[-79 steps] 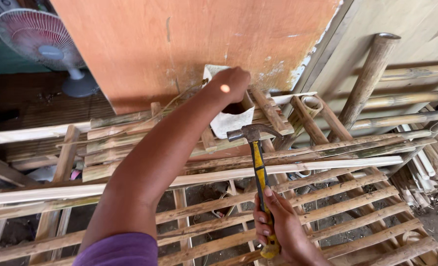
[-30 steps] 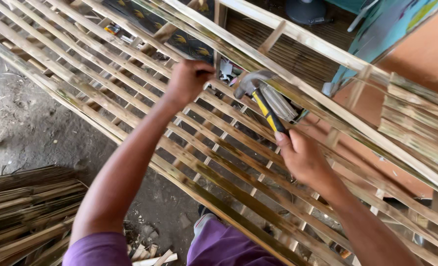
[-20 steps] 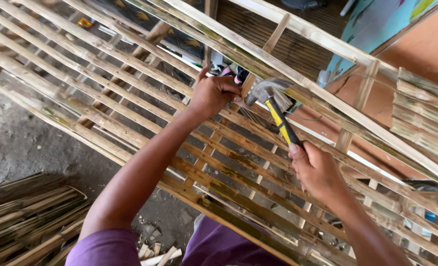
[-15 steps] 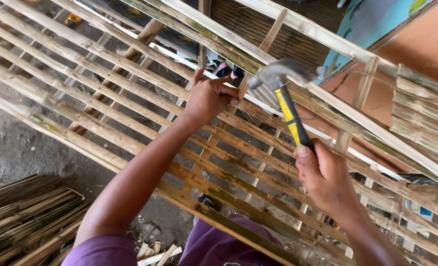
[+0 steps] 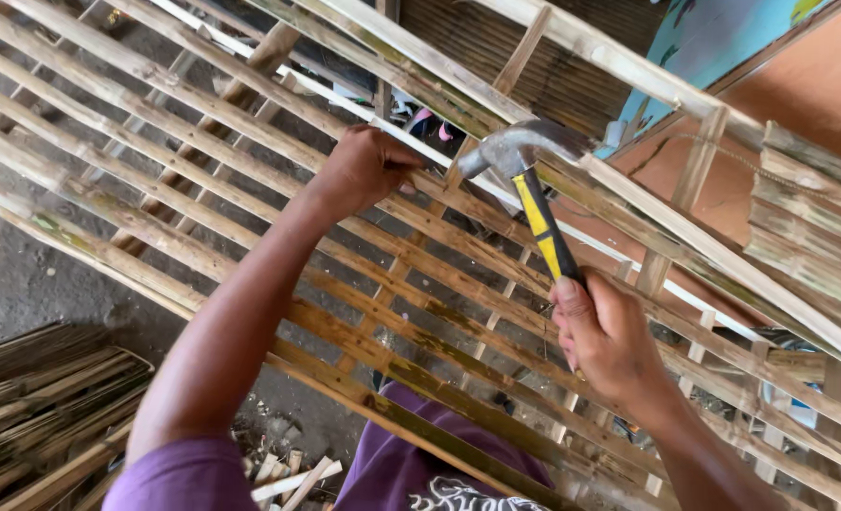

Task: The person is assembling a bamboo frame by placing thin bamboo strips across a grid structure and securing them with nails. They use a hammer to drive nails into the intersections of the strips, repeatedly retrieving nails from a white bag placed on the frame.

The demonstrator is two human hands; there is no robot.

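Steel and yellow make up the claw hammer point(image 5: 532, 189). Its grey head sits up near the middle of the view, and its yellow and black handle runs down toward five o'clock into the right hand point(image 5: 610, 339). That hand is wrapped tight around the bottom end of the handle. The head looks smooth and shiny and a bit blurry, with the flat face pointing to nine o'clock.

At nine o'clock from the hammer head, just beside it, is the left hand point(image 5: 363, 170). Its fingers are curled and pinched together on a bamboo slat point(image 5: 458, 201). Something small may be held there, but I cannot tell what, because the fingers hide it. The left hand is the one nearer to the spot the hammer face points at.

Both hands work on a bamboo lattice frame point(image 5: 250, 246). Its long strips run from eleven o'clock to five o'clock, and short cross pieces join them. The strips are pale brown with some green and dark marks.

Under the frame is a purple shirt point(image 5: 420, 473). At seven o'clock lies a pile of thin bamboo strips point(image 5: 32, 397) on grey dirt ground point(image 5: 23, 284). Small wood scraps point(image 5: 283, 468) lie near the shirt. At one o'clock there is an orange board point(image 5: 808, 85).
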